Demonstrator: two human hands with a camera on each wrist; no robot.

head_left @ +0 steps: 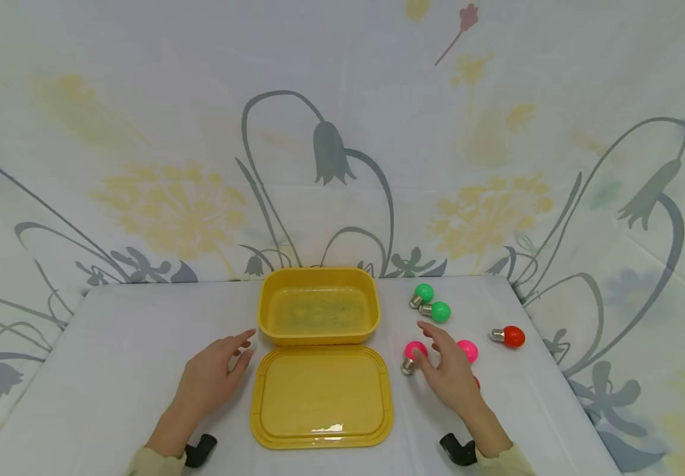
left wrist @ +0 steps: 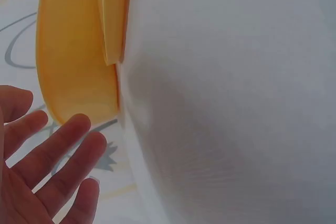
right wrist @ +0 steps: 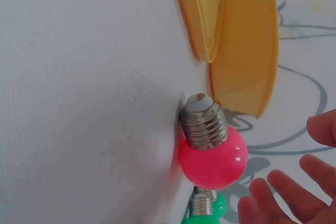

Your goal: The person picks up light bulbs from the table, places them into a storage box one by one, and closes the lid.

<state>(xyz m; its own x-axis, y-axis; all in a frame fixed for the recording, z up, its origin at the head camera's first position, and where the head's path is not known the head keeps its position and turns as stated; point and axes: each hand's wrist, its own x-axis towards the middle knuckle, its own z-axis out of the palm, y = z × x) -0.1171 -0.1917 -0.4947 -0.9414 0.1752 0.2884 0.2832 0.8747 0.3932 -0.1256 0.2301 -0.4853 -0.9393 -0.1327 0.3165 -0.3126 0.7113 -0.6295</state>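
Note:
My left hand (head_left: 211, 375) hovers over the table with relaxed, spread fingers and holds nothing. It is nearest to the left side of the yellow plastic box (head_left: 319, 340), which has no lid on. My right hand (head_left: 451, 375), also holding nothing, hangs above a pink light bulb (head_left: 415, 348) with its fingers apart. In the right wrist view that pink bulb (right wrist: 214, 162) lies on the cloth, its silver screw base toward the camera. A second pink bulb (head_left: 468, 350) shows beyond the hand, and a red bulb (head_left: 477, 383) is mostly hidden behind it.
The yellow lid (head_left: 321, 396) lies flat in front of the box. Two green bulbs, one farther back (head_left: 424, 292) and one nearer (head_left: 440, 311), lie right of the box. Another red bulb (head_left: 514, 337) is at the far right. A flower-patterned cloth (head_left: 200, 132) hangs behind the table.

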